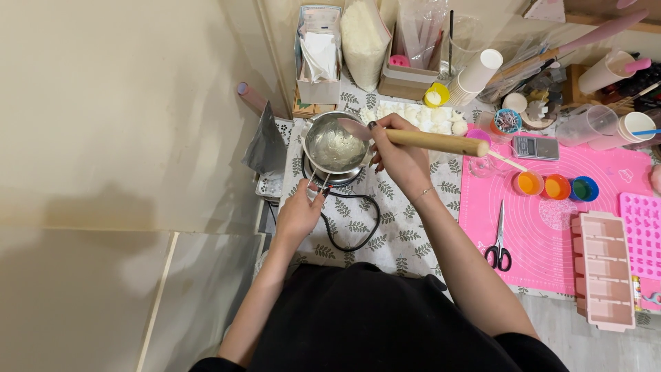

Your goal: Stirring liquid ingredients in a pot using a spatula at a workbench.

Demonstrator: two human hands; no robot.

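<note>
A small metal pot [336,146] with pale, half-melted flakes sits on a little electric hotplate [339,179] at the table's left end. My right hand [398,153] grips a spatula [427,141] with a wooden handle; its pale blade reaches into the pot. My left hand [300,212] is closed on the pot's thin wire handle at the front of the pot. A black cable [351,227] loops from the hotplate across the leaf-patterned tablecloth [399,234].
A pink silicone mat [544,234] carries scissors [498,241], orange and green cups [556,187], a small scale [536,147] and pink moulds [604,270]. A white wax tray [420,116], paper cups [474,77], boxes and bags crowd the back. A wall stands left.
</note>
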